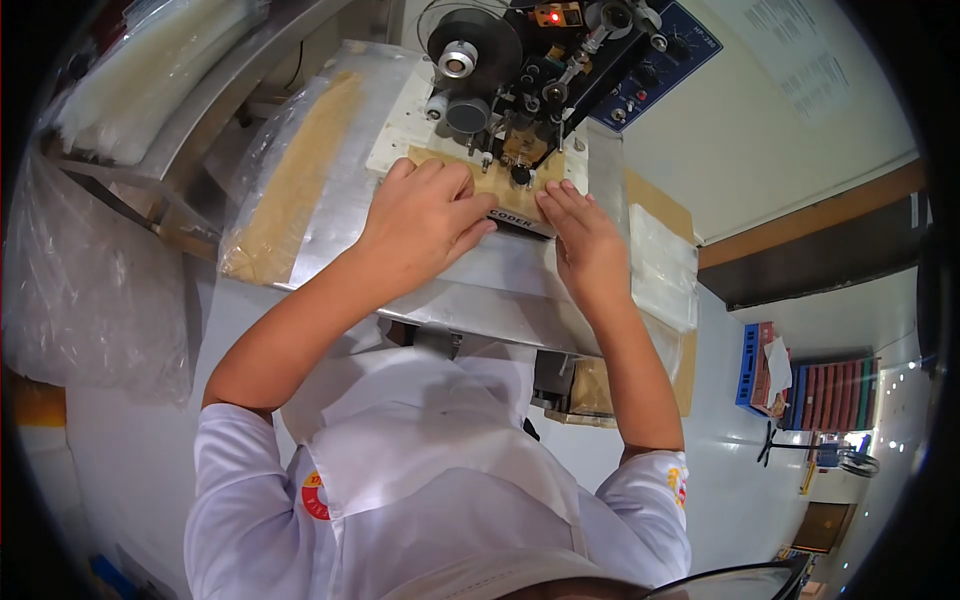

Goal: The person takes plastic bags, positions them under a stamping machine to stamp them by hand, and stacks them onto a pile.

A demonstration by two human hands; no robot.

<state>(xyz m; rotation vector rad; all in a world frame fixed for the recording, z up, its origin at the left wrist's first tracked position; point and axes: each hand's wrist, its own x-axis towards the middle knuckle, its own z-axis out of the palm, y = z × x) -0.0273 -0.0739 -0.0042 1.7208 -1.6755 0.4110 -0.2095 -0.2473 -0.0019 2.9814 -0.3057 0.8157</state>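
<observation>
A coding machine with a dark ribbon reel stands on a metal table, "CODER" printed on its front edge. My left hand is at the left of its brown-covered bed, with fingers curled and thumb pressed toward them; what they may hold is hidden. On the bed's right edge, my right hand rests with its fingers stretched out flat and close together. Nothing shows in its grasp. Between the hands, the machine's small black-tipped head sits low over the bed.
Clear plastic bags lie right of the machine, and a plastic-wrapped brown strip lies left. More plastic sleeves are piled on a metal shelf at upper left. A blue control panel is behind the machine. Crates stand far right.
</observation>
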